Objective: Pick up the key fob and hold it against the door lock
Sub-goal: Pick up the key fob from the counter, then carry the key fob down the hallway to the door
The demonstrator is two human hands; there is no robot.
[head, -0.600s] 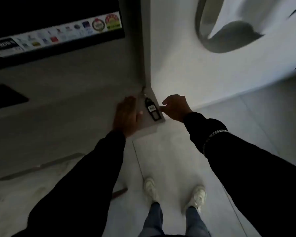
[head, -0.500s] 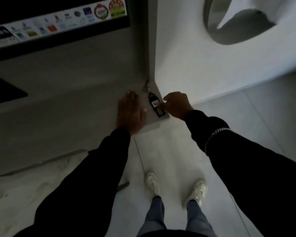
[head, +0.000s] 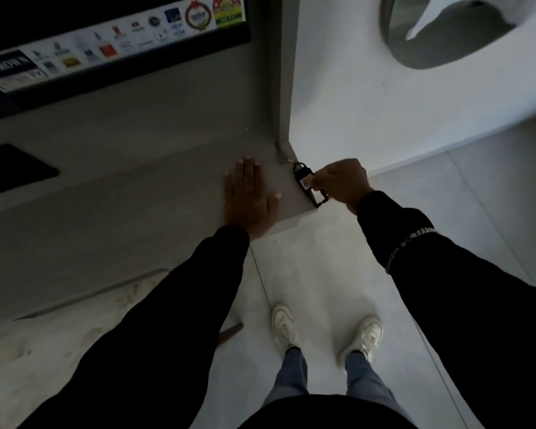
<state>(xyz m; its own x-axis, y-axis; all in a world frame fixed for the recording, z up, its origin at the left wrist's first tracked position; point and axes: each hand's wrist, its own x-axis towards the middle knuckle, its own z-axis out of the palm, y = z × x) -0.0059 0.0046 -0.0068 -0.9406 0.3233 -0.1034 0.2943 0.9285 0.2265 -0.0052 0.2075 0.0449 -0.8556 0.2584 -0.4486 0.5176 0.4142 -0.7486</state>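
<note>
A black key fob point(head: 304, 178) with a small metal ring at its far end lies on the right corner of a grey shelf point(head: 180, 181). My right hand point(head: 341, 182) has closed its thumb and fingers on the fob's right side, hiding part of it. My left hand point(head: 249, 196) lies flat and palm-down on the shelf, a little left of the fob, fingers together. No door lock is visible in the head view.
A dark screen with a strip of stickers point(head: 115, 44) hangs above the shelf. A grey vertical post point(head: 280, 72) rises at the shelf's right corner, with a white wall point(head: 384, 103) beyond. Below are a tiled floor point(head: 319, 274) and white shoes point(head: 365, 335).
My right hand has moved left onto the fob and closed its fingers on it. My left hand has settled flat on the shelf. The view has shifted slightly.
</note>
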